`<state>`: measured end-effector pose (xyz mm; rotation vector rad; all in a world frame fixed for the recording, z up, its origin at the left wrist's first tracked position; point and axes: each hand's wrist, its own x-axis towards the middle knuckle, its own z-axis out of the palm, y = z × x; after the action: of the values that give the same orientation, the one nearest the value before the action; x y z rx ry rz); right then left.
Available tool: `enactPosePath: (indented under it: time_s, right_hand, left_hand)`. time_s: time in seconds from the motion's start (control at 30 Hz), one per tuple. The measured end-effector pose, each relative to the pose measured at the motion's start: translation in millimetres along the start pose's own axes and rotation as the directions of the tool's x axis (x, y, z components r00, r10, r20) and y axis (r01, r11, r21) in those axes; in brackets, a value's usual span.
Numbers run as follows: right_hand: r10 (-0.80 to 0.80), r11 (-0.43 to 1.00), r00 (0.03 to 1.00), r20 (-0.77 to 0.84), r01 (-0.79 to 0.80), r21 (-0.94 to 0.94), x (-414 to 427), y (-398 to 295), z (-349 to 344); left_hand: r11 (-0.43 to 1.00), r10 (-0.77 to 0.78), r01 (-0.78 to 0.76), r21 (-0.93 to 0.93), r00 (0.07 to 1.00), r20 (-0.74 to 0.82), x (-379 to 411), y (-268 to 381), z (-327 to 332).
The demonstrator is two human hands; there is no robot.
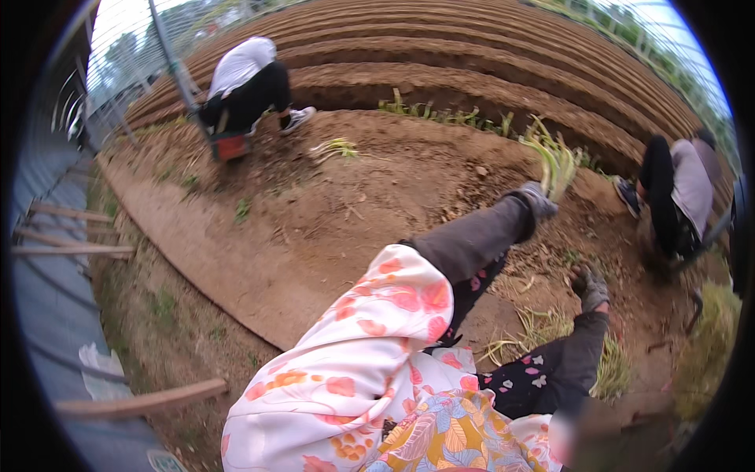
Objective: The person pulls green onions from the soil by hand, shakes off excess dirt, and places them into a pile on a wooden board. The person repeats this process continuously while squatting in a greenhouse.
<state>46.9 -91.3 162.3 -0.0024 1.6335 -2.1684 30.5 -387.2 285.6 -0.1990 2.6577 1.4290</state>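
My left hand (538, 202), in a grey glove, is stretched out ahead and closed around the lower ends of a bunch of pale green seedlings (551, 156). To the right and nearer my body, my right hand (590, 287) wears a soiled glove and hangs over the soil; whether its fingers hold anything cannot be told. Beside and below that hand, loose seedlings (542, 327) lie on the ground by my leg, and another pile (613, 369) shows past my right sleeve. A small bunch of seedlings (335, 148) rests on the bare earth farther off.
A row of upright seedlings (448, 115) lines the nearest furrow, with raised soil ridges (413, 74) beyond. One person (245, 76) crouches at the upper left beside a red object (230, 146); another person (684, 183) crouches at the right. Wooden stakes (147, 401) stand out at the left.
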Motion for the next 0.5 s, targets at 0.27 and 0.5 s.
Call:
enactPosePath:
  time_s: [0.27, 0.5]
  right_hand:
    - [0.14, 0.985, 0.958, -0.249, -0.161, -0.068, 2.4, -0.5, 37.3]
    - [-0.077, 0.997, 0.986, 0.146, 0.08, -0.013, 16.9, 20.1, -36.9]
  left_hand:
    - [0.99, -0.123, 0.111, 0.086, 0.981, 0.149, -22.2, -10.1, -20.7]
    - [0.994, -0.058, 0.06, 0.088, 0.998, -0.022, -42.1, 8.1, -8.4]
